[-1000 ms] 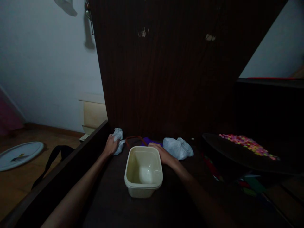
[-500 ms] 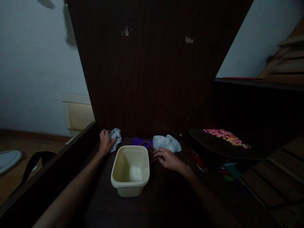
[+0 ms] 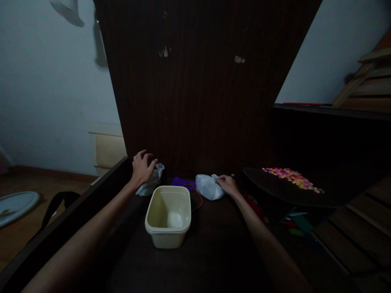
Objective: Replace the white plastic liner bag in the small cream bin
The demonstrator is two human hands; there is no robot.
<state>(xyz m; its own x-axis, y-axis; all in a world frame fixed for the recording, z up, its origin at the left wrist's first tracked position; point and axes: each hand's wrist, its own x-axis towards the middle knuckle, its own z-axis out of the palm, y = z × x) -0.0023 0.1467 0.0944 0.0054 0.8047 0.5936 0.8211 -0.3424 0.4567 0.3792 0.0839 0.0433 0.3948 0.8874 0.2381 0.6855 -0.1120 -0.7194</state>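
A cream plastic tub [image 3: 168, 215] stands empty on a dark wooden surface [image 3: 214, 252]. Behind it to the left, my left hand [image 3: 142, 168] is closed on a small white plastic bag [image 3: 152, 183], lifting it slightly. To the tub's right, my right hand [image 3: 227, 184] grips the end of a larger white tied bag [image 3: 207, 186]. A purple item [image 3: 181, 181] and a red cord [image 3: 197, 195] lie between the two bags, behind the tub.
A dark wooden panel [image 3: 195, 89] rises right behind the bags. A dark round tray [image 3: 287, 189] with several coloured beads sits at the right. A raised wooden edge [image 3: 76, 219] runs along the left; beyond it a white round lid [image 3: 15, 203] lies on the floor.
My right hand has moved from the surface beside the tub back to the larger white bag and taken hold of it. My left hand has risen with the small bag.
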